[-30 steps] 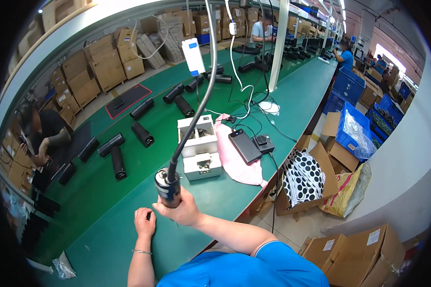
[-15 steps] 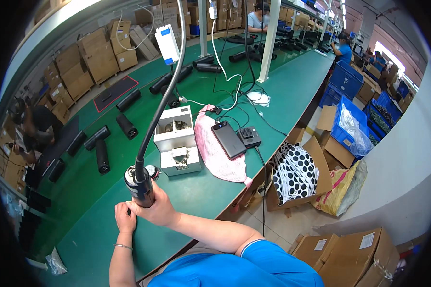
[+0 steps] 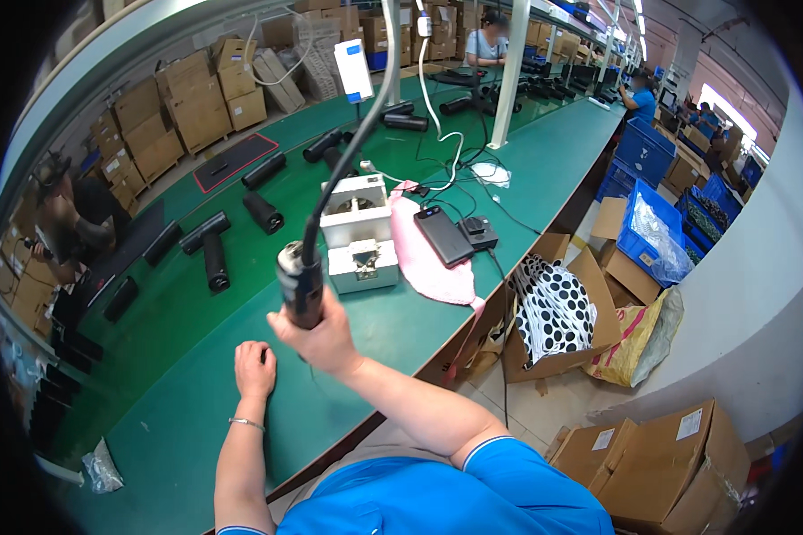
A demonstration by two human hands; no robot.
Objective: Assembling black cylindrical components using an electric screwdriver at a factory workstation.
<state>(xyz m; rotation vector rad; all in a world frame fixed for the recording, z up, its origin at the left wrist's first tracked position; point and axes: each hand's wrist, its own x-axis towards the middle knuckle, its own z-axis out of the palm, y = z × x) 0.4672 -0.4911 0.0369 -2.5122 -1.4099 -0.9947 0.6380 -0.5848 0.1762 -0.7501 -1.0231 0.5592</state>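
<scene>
My right hand [image 3: 332,343] is wrapped round a black and silver corded electric screwdriver [image 3: 302,290], held upright above the green workbench [image 3: 183,383]. A thick dark cable rises from its top. To its left, my left hand [image 3: 255,370] rests low over the bench with curled fingers. A small dark spot shows at those fingers, too little to name. Just beyond the screwdriver stands a white and grey metal fixture [image 3: 363,266]. Beside that lie a pink cloth [image 3: 424,272], a black power bank [image 3: 444,236] and a small black device [image 3: 479,233].
Several black cylinders [image 3: 214,263] lie across the bench. A white box [image 3: 354,71] hangs near a post. Loose cables run behind the fixture. At right stand a carton of dotted fabric [image 3: 558,316] and blue crates [image 3: 656,232]. Co-workers sit at the far left and far end.
My right hand has lifted the screwdriver away from my left hand, toward the fixture. Both hands were close together before and are now apart. The whole view has shifted slightly.
</scene>
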